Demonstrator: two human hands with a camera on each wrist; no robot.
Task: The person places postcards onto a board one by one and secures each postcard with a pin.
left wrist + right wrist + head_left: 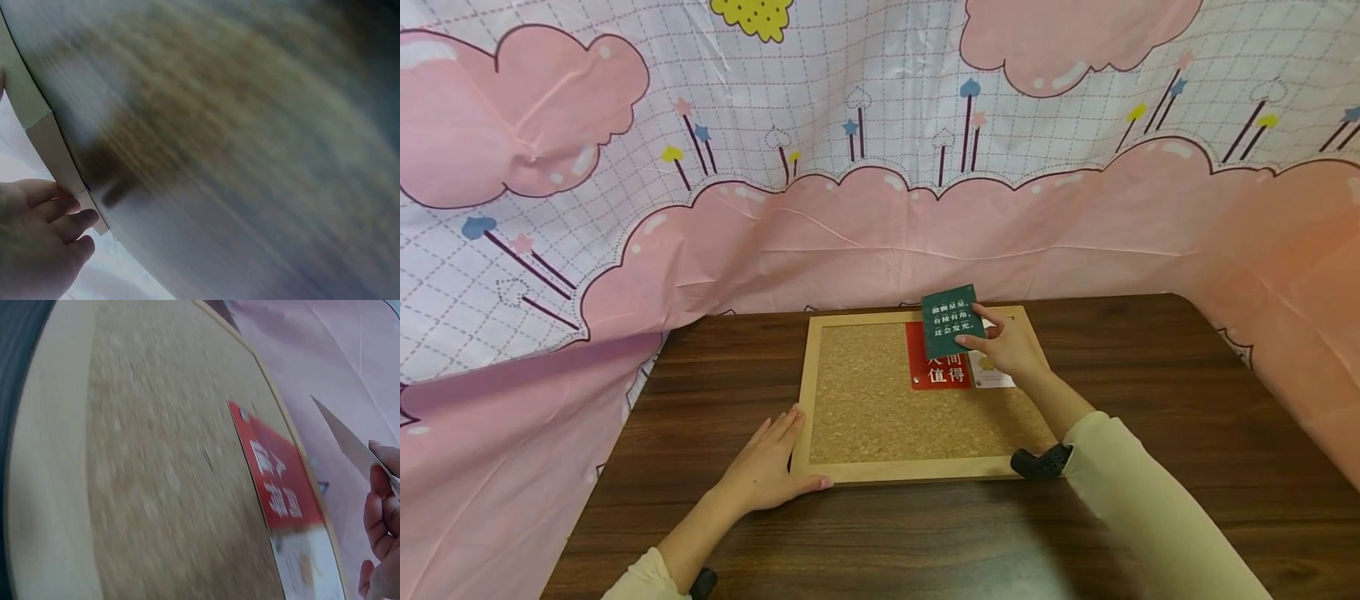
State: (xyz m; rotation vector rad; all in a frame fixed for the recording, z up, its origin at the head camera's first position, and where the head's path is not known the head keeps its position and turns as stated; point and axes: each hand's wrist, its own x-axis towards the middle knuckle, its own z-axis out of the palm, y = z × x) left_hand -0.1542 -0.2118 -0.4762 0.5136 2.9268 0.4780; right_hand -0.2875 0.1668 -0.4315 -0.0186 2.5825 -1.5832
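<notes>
My right hand (1013, 344) pinches a dark green card (946, 312) with white lettering by its right edge, holding it above the cork board (880, 408). In the right wrist view the raised card (350, 440) shows nearly edge-on, apart from the board. Beneath it, a red card (275, 472) with white characters lies on the cork near the far edge, and a white card (306, 565) sits beside it; the green card partly covers both in the head view. My left hand (765, 467) rests at the board's near left corner, fingers along the wooden frame (802, 425) and thumb on its front edge.
A dark brown wooden table (715, 375) carries the board. Behind and at both sides hangs a pink and white patterned cloth (850, 225). Each wrist wears a black strap (1041, 461).
</notes>
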